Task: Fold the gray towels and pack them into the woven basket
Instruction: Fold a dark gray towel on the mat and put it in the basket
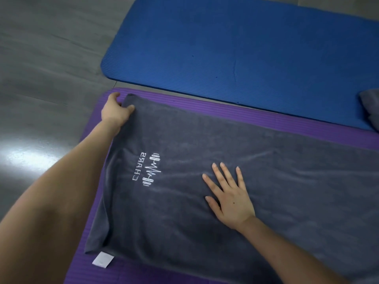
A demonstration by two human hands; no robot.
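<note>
A large gray towel [256, 181] with a white embroidered logo lies spread on the purple mat [205, 104], running off the right edge of the view. My left hand [114, 111] pinches the towel's far left corner between thumb and fingers. My right hand [229, 195] lies flat on the middle of the towel, fingers spread. A white label [102, 259] sticks out at the towel's near left corner. Another gray towel [370, 108] shows partly at the right edge. The woven basket is not in view.
A blue mat [246, 48] lies beyond the purple one, almost touching it. Gray glossy floor [47, 68] stretches to the left, with a bright light reflection on it.
</note>
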